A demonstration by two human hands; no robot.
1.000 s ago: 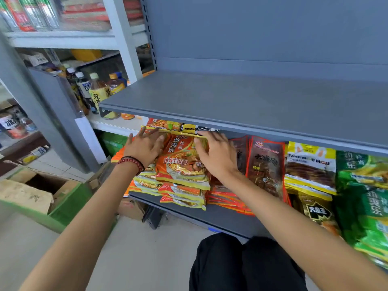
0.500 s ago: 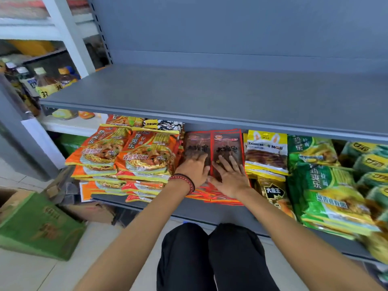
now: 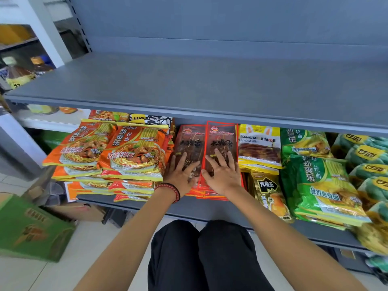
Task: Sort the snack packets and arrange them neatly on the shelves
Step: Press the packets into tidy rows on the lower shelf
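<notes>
Two stacks of dark red snack packets lie side by side on the lower shelf (image 3: 189, 208). My left hand (image 3: 181, 175), with a bead bracelet at the wrist, lies flat with spread fingers on the left red packet (image 3: 190, 139). My right hand (image 3: 221, 174) presses flat on the right red packet (image 3: 222, 139). Two stacks of orange noodle packets (image 3: 130, 152) lie just left of my hands. To the right are yellow packets (image 3: 260, 145), a gold packet (image 3: 267, 198) and green noodle packets (image 3: 323, 185).
The grey upper shelf (image 3: 210, 87) above the packets holds nothing. A green cardboard box (image 3: 31, 232) stands on the floor at the left. Bottles (image 3: 19, 74) stand on a white rack at the far left. My knees in black trousers (image 3: 201, 255) are below the shelf.
Both hands left the orange noodle stack and moved right onto the dark red packets. Over the last half second they stayed there, straightening the two stacks.
</notes>
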